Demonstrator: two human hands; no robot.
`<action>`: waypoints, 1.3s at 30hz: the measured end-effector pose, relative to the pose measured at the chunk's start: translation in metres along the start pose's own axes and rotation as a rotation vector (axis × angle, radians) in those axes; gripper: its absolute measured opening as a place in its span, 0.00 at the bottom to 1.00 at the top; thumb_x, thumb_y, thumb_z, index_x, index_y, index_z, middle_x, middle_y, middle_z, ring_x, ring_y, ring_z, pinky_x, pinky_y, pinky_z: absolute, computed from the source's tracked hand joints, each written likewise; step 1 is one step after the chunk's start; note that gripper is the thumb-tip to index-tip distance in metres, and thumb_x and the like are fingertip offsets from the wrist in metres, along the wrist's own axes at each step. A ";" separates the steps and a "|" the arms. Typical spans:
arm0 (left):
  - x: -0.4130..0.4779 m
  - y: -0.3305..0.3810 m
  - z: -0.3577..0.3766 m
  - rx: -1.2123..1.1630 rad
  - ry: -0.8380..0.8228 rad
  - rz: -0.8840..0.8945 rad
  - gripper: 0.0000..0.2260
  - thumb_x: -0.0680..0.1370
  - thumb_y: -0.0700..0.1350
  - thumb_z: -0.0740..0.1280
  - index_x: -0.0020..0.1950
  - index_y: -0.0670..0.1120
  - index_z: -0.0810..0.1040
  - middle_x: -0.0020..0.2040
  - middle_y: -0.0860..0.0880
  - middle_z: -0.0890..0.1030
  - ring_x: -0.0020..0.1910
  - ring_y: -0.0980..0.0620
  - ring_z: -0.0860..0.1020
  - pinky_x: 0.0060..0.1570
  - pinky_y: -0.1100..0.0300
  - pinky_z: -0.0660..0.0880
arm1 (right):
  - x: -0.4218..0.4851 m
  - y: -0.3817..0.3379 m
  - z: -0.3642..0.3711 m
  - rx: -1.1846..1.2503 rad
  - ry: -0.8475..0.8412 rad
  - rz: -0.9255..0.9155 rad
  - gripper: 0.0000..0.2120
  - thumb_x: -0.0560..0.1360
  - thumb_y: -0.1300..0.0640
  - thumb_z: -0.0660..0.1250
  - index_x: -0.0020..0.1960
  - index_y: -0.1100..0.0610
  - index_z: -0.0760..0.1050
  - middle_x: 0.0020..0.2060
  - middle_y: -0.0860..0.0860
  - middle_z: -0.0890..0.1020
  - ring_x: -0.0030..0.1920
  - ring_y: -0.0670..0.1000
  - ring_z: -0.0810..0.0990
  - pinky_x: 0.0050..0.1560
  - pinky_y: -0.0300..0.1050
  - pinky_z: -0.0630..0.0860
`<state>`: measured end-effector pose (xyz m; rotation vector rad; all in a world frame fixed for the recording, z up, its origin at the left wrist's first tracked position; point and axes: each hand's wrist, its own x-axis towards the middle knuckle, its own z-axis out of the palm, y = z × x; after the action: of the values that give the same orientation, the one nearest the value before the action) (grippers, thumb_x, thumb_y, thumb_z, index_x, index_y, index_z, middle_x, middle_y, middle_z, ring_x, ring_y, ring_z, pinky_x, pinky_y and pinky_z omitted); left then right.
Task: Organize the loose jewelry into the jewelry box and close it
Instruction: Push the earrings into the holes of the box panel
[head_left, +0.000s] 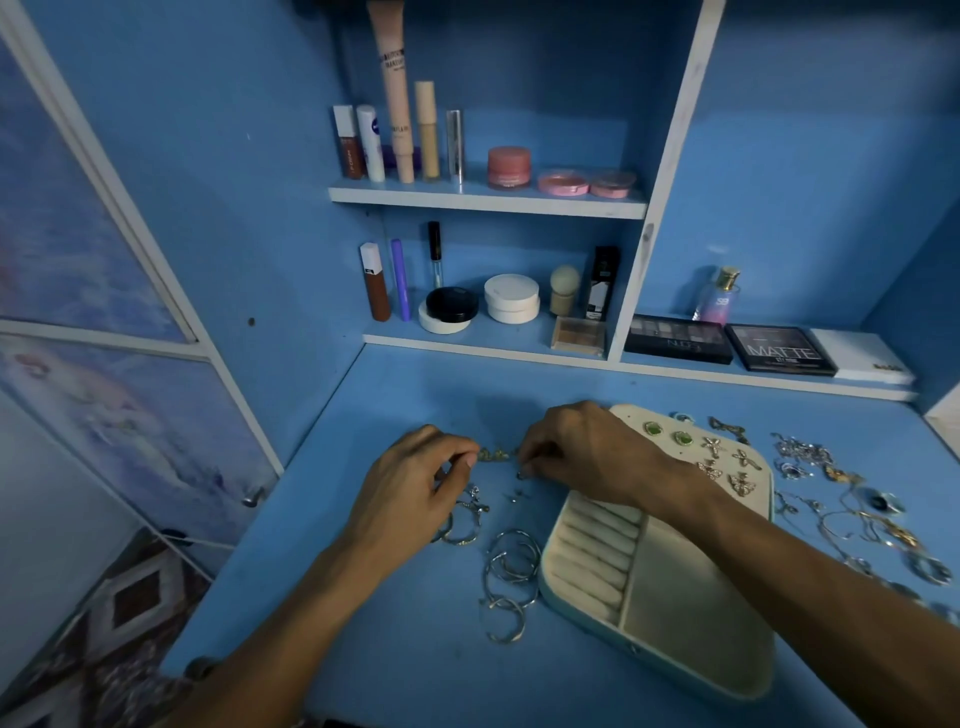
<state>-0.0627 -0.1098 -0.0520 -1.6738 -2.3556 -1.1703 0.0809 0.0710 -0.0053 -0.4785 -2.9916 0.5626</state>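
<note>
- My left hand (415, 480) and my right hand (576, 457) are close together over the blue table (405, 649), just left of the jewelry box (691, 597).
- Both hands have curled fingers. Each one seems to pinch one end of a small gold piece (493, 454), so it hangs between them. I think I hold it by both ends so I can look at it or fix its clasp before it goes in.
- The jewelry box is open and lies flat, with its lid (626, 418) folded back away from me. My right arm reaches over it.
- Some earrings (711, 447) are already pinned in the lid, in pairs, so they do not get lost.
- The soft ring rolls (592, 556) and the plain part beside them look bare, so there is a lot left to do.
- Big silver hoops (511, 566) lie on the table just beside the box, and more hoops (462, 532) lie under my left hand.
- A tiny stud (521, 474) sits right below my right fingers. It is so small it could roll away.
- A big pile of chains and rings (857, 509) waits on the far side of the box. The chains look tangled, so I will have to lift them slowly.
</note>
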 end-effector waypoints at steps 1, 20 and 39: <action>0.001 0.001 0.001 0.003 0.002 0.000 0.05 0.81 0.47 0.66 0.52 0.53 0.82 0.45 0.57 0.79 0.43 0.58 0.78 0.43 0.60 0.78 | 0.000 0.002 0.000 0.018 -0.001 0.006 0.05 0.76 0.54 0.72 0.51 0.48 0.84 0.48 0.42 0.84 0.49 0.44 0.80 0.55 0.46 0.78; 0.012 0.043 0.001 -0.263 0.075 -0.052 0.05 0.79 0.44 0.71 0.54 0.51 0.85 0.46 0.60 0.84 0.45 0.57 0.81 0.42 0.68 0.75 | -0.019 0.010 -0.030 0.954 -0.016 0.069 0.09 0.75 0.68 0.71 0.55 0.62 0.79 0.44 0.57 0.86 0.49 0.52 0.85 0.52 0.40 0.78; 0.009 0.036 -0.016 -0.665 -0.024 -0.334 0.04 0.77 0.40 0.72 0.50 0.47 0.85 0.43 0.53 0.86 0.41 0.60 0.82 0.44 0.70 0.75 | -0.005 -0.017 -0.018 0.777 0.009 -0.022 0.12 0.75 0.58 0.75 0.53 0.56 0.74 0.42 0.52 0.87 0.45 0.49 0.86 0.48 0.41 0.78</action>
<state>-0.0433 -0.1068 -0.0164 -1.4297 -2.4878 -2.1951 0.0824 0.0607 0.0177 -0.3640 -2.4657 1.5893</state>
